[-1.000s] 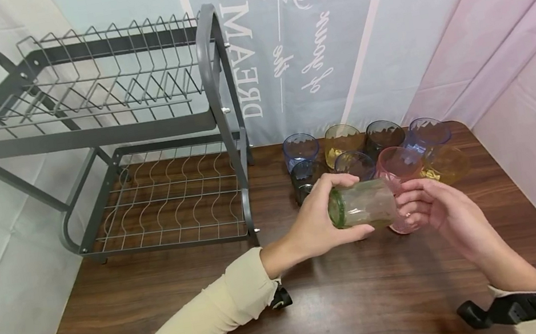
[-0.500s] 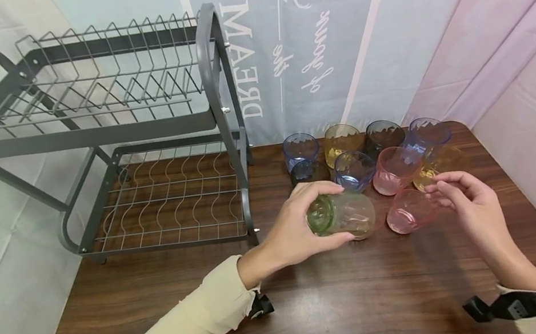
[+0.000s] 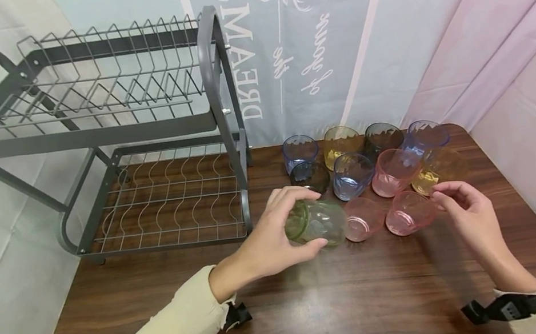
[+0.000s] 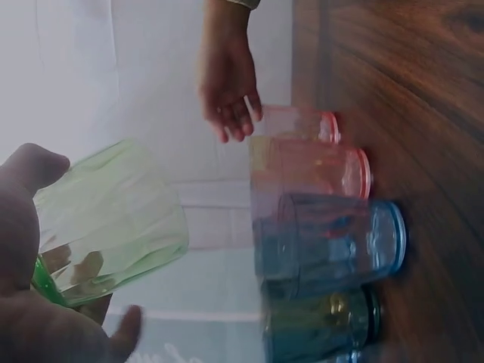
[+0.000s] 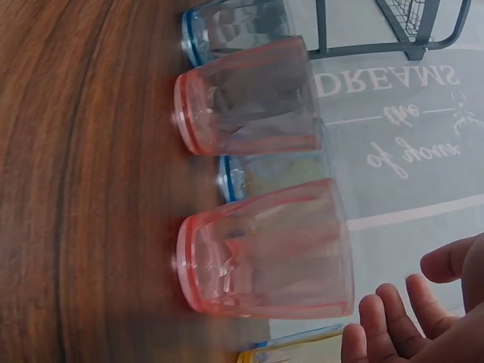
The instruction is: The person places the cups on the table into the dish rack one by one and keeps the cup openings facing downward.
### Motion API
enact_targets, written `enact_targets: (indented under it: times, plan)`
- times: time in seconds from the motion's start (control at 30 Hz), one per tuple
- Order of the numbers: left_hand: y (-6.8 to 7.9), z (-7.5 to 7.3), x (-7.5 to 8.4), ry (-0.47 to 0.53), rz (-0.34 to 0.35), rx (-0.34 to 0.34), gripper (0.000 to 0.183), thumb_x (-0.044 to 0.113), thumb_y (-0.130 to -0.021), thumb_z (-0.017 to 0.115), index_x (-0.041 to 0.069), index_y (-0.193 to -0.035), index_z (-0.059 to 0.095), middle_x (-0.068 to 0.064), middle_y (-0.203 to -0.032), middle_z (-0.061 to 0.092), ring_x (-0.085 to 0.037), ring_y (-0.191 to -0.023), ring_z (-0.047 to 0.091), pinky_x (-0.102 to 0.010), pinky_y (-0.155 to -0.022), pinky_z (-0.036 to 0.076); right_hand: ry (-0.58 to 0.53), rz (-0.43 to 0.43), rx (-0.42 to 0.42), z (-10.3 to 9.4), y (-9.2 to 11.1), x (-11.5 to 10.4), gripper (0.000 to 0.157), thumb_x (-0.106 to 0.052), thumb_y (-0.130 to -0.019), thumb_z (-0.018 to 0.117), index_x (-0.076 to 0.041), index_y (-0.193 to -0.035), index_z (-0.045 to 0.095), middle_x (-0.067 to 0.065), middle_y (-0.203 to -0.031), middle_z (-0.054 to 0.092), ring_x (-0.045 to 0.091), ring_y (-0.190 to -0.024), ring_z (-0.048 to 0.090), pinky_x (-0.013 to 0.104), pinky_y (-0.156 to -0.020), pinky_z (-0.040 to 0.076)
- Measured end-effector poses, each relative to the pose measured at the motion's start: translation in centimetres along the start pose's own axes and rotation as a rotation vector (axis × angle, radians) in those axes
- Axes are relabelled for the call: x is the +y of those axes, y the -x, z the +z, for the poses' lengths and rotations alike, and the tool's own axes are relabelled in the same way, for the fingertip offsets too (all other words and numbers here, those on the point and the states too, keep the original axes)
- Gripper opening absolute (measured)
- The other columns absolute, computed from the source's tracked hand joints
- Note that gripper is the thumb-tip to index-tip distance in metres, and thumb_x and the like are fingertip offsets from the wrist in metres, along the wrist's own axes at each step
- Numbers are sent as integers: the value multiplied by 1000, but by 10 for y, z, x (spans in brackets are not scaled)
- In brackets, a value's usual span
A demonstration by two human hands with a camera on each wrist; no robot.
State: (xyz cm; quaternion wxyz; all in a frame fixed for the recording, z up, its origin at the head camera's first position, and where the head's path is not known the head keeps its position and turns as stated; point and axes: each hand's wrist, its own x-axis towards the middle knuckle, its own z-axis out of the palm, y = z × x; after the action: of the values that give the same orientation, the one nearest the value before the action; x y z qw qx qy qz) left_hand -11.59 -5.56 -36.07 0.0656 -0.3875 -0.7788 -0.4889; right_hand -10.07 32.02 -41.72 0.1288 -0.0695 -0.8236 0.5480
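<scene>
My left hand (image 3: pixel 269 242) grips a light green glass (image 3: pixel 326 225) tipped on its side in the air, its base toward the palm and its mouth facing right. The left wrist view shows this green glass (image 4: pixel 113 219) between thumb and fingers. At the right, my right hand (image 3: pixel 473 220) is beside the rim of a pink glass (image 3: pixel 406 218), holding nothing. In the right wrist view its loosely bent fingers (image 5: pixel 389 318) lie just past the mouth of that upright pink glass (image 5: pixel 265 257). A second pink glass (image 3: pixel 359 222) stands left of it, next to the green one.
Behind stand several upright glasses: blue (image 3: pixel 352 174), smoky dark (image 3: pixel 310 178), pink (image 3: pixel 395 174) and yellow (image 3: pixel 426 181). A grey two-tier dish rack (image 3: pixel 138 131) occupies the left of the wooden table (image 3: pixel 351 304). Fabric with printed lettering (image 3: pixel 314 56) hangs at the back.
My left hand has moved left and slightly down with the green glass, uncovering the second pink glass. My right hand has drawn back from the front pink glass to the right of its rim.
</scene>
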Motion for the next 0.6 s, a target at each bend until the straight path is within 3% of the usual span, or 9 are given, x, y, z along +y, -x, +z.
enact_targets:
  times: [0.23,0.5,0.6]
  plan:
    - [14,-21,3,-13,-32,11,68,13,-74,88,7,-129,49,-4,-131,55,-17,-121,49,-34,-103,46,106,-3,25,2,2,9,19,-15,-101,65,-4,-116,65,-19,-96,64,1,-83,57,11,-67,45]
    - [31,-49,6,-73,-81,25,68,12,-73,91,10,-130,54,-3,-135,57,-18,-126,52,-37,-108,43,138,-7,16,8,0,19,26,-12,-100,66,5,-118,60,-26,-98,60,-6,-90,56,6,-74,44]
    - [39,-62,7,-87,-116,37,70,11,-73,91,12,-133,55,-4,-134,57,-19,-121,55,-37,-103,49,141,-11,-8,9,0,22,29,-12,-100,64,8,-121,58,-27,-98,59,-7,-90,56,6,-75,44]
